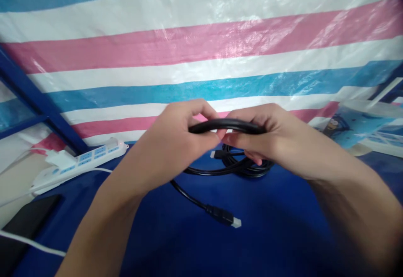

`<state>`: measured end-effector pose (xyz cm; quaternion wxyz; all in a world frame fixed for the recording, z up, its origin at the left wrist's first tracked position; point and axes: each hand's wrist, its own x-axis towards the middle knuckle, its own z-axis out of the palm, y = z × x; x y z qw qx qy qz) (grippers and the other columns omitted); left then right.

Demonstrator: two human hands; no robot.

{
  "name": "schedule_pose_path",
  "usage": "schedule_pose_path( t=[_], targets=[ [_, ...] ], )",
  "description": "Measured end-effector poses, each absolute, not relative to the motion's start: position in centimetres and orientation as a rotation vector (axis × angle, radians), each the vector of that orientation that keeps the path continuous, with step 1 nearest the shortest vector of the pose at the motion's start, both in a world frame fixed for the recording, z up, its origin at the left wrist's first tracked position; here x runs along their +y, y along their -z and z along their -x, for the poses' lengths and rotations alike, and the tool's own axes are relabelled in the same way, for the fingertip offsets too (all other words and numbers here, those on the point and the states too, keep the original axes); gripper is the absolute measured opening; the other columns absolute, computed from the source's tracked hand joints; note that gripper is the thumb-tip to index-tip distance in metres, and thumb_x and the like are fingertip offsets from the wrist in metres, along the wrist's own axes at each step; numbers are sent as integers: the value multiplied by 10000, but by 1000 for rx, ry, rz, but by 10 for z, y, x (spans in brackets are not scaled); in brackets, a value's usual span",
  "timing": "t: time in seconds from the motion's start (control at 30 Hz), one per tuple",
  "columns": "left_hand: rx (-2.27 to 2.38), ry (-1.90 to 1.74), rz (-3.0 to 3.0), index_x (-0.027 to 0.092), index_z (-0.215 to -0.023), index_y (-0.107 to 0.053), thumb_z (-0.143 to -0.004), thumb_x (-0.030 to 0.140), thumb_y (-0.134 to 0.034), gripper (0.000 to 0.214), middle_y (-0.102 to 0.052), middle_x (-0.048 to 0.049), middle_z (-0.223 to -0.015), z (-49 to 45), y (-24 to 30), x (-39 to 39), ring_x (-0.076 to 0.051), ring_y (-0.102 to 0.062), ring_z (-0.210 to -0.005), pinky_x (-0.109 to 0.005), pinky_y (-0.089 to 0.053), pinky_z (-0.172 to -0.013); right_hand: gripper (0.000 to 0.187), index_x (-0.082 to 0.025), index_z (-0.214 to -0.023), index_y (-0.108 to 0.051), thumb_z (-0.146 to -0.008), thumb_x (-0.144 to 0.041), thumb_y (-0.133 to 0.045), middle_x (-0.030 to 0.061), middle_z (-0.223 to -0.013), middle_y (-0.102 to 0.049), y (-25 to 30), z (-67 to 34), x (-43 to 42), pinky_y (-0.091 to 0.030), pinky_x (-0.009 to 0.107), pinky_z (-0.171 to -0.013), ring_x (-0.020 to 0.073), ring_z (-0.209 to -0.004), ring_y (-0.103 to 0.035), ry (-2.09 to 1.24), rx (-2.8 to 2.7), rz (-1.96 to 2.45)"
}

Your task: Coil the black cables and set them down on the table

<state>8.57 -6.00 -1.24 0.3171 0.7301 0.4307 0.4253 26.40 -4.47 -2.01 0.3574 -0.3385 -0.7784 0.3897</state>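
Note:
A black cable (pixel 228 124) runs bent between my two hands, raised above the blue table. My left hand (pixel 185 132) is closed round its left part, thumb and fingers pinching it. On the right part, my right hand (pixel 264 132) grips it with curled fingers; the fingertips of both hands nearly meet. One cable end hangs below my left hand, its black plug (pixel 220 215) tipped with a pale cap. Behind my right hand lies a loose coil of black cable (pixel 252 170), with another pale-tipped plug (pixel 217 154) beside it. Whether the coil joins the held part is hidden.
A white power strip (pixel 91 159) with a plugged-in adapter stands at the left, white cords trailing from it. A dark flat device (pixel 28 222) lies nearer. At the right is a blue cup (pixel 352 121) with a straw. A striped sheet (pixel 201 46) hangs behind the blue table (pixel 267 235).

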Motion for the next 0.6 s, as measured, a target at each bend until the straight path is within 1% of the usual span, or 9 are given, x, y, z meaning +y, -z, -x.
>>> schedule_pose_path(
  t=[0.07, 0.13, 0.23, 0.33, 0.4, 0.43, 0.47, 0.53, 0.6],
  targets=[
    [1155, -993, -1991, 188, -678, -625, -716, 131, -649, 72, -547, 34, -568, -86, 12, -61, -42, -407, -441, -143, -255, -366, 108, -130, -794, -631, -786, -84, -533, -51, -554, -469, 20, -263, -45, -309, 96, -368, 5, -425, -417, -952, -2131, 871],
    [1097, -1043, -1944, 170, -671, -640, -711, 106, -649, 76, -539, 28, -563, -85, 10, -62, -35, -416, -448, -131, -253, -386, 134, -140, -899, -643, -800, -114, -556, -54, -570, -482, 21, -264, -45, -333, 103, -368, 14, -424, -438, -1025, -2124, 817],
    [908, -1302, -1720, 149, -695, -649, -710, 97, -684, 65, -403, 57, -454, -80, 6, -58, -5, -311, -361, -120, -194, -368, 218, -178, -1040, -632, -824, -206, -610, -72, -500, -472, 23, -268, -43, -425, 156, -409, 42, -373, -437, -1272, -1936, 634],
    [740, -1476, -1385, 145, -694, -593, -752, 77, -635, 99, -229, 94, -412, -77, 4, -51, -3, -169, -315, -141, -168, -339, 268, -227, -1078, -625, -817, -176, -590, -89, -435, -456, 25, -268, -41, -538, 231, -592, 68, -383, -495, -1461, -1645, 446],
    [687, -1490, -1158, 145, -655, -528, -806, 76, -573, 172, -189, 95, -430, -78, 5, -45, -10, -145, -320, -151, -183, -334, 285, -231, -1087, -619, -820, -159, -548, -82, -453, -491, 25, -263, -41, -555, 253, -695, 80, -434, -552, -1562, -1472, 364],
    [674, -1487, -1054, 148, -625, -482, -830, 82, -552, 227, -182, 93, -440, -80, 7, -42, -12, -144, -324, -151, -188, -332, 262, -218, -1078, -617, -841, -171, -518, -75, -466, -503, 25, -259, -42, -555, 255, -715, 83, -453, -564, -1592, -1393, 333],
    [666, -1485, -956, 153, -595, -426, -847, 88, -540, 284, -179, 92, -446, -82, 10, -39, -12, -147, -326, -149, -193, -331, 231, -202, -1056, -617, -871, -195, -480, -66, -477, -508, 24, -254, -43, -554, 254, -708, 86, -466, -569, -1609, -1318, 317],
    [667, -1482, -770, 165, -570, -338, -864, 98, -534, 359, -177, 92, -449, -86, 16, -32, -12, -156, -325, -144, -198, -326, 236, -186, -1023, -613, -920, -257, -413, -49, -499, -493, 22, -246, -46, -544, 253, -652, 93, -478, -559, -1597, -1199, 331],
    [663, -1473, -634, 171, -582, -316, -875, 105, -527, 368, -182, 95, -450, -91, 24, -26, -13, -163, -325, -141, -202, -324, 268, -185, -996, -614, -939, -313, -385, -35, -520, -463, 21, -241, -49, -521, 252, -599, 99, -485, -538, -1550, -1147, 395]
  ],
)
